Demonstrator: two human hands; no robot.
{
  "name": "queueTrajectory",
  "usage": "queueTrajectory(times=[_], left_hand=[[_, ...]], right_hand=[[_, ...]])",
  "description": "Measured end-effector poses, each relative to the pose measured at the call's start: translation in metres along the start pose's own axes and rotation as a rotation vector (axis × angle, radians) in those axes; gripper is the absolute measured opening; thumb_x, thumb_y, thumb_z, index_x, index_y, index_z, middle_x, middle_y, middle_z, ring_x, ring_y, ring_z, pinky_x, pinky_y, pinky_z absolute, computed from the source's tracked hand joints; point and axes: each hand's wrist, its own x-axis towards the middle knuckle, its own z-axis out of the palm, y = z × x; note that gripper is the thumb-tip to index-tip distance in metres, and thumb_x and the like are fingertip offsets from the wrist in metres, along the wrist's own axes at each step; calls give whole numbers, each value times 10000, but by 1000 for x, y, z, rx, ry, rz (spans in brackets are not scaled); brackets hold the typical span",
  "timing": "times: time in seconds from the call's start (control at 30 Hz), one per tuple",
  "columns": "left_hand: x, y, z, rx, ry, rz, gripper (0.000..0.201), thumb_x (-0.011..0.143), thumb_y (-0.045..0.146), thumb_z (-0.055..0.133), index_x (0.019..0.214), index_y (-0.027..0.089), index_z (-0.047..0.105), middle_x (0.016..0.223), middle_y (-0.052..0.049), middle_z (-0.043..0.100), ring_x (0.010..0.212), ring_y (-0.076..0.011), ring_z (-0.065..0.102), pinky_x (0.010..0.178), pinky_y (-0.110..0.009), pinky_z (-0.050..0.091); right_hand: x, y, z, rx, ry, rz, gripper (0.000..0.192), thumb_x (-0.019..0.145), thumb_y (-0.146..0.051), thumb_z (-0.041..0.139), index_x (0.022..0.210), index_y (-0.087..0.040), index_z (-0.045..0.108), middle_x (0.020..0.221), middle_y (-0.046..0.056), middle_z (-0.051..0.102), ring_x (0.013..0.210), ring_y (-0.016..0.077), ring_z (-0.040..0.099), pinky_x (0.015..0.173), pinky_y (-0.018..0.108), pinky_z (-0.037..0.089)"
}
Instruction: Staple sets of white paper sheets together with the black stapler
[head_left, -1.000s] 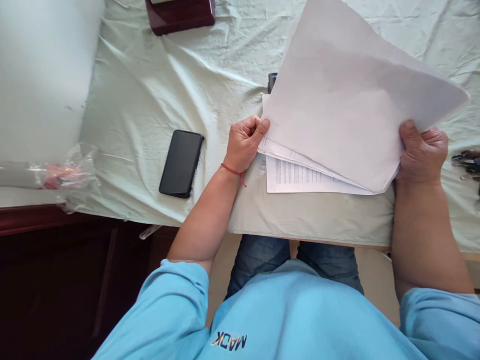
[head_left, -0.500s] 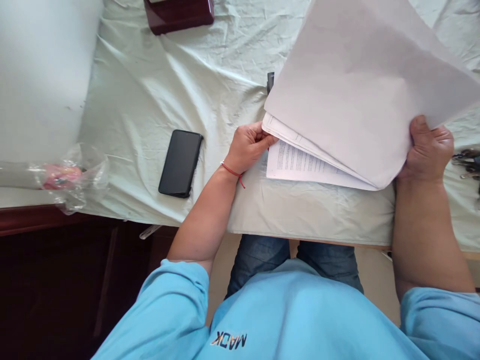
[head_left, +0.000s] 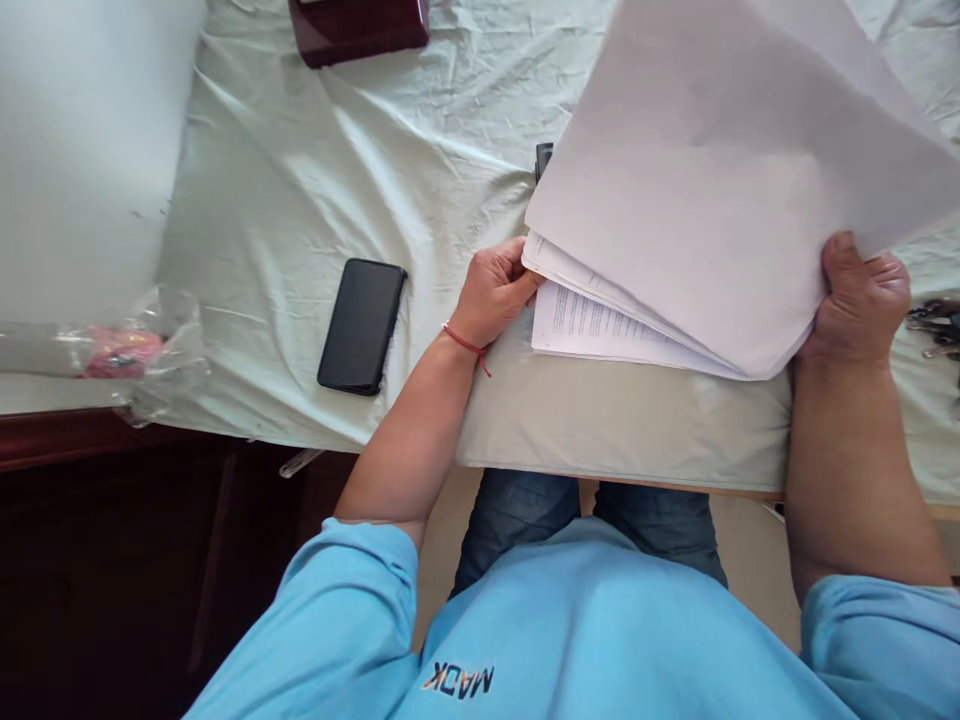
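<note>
A stack of white paper sheets [head_left: 705,190] is lifted and fanned above the table, its blank side toward me. My right hand [head_left: 859,295] grips the stack's lower right corner. My left hand [head_left: 495,290], with a red string at the wrist, pinches the left corner of the lower sheets. A printed page [head_left: 592,325] lies flat underneath on the pale green cloth [head_left: 315,180].
A black phone [head_left: 361,325] lies face up left of my left hand. A dark red wooden box [head_left: 358,28] sits at the far edge. Keys [head_left: 934,325] lie at the right edge. A small dark object [head_left: 543,158] peeks from behind the papers. Crumpled clear plastic [head_left: 142,350] lies at the left.
My left hand dropped from the top sheet's edge to the corner of the lower sheets. The top sheets rose and swung right with my right hand.
</note>
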Motion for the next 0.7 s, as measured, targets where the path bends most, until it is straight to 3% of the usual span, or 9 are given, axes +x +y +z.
queueTrajectory(times=[0.17,0.37,0.7], left_hand=[[2,-1,0,-46,74,54,551,791,688,921,778,202,663,761,-8,609,860,-193,693,734,-314,586],[4,-9,-3,-104,148,68,585,806,754,873,907,210,684,948,-33,656,1171,-264,732,936,-390,614],[0,0,-2,-103,166,28,576,843,785,822,926,236,668,864,-17,638,941,-206,745,732,-297,592]], right_hand=[[-3,-3,2,24,-46,46,550,529,-588,1044,814,-194,787,920,41,776,1036,250,763,1159,525,607],[-6,-10,0,74,-148,18,511,551,-574,1038,748,-209,740,918,42,781,1060,258,779,1237,532,557],[-7,-14,3,82,-93,-6,546,433,-542,1074,643,-226,682,842,15,768,987,280,774,1223,610,551]])
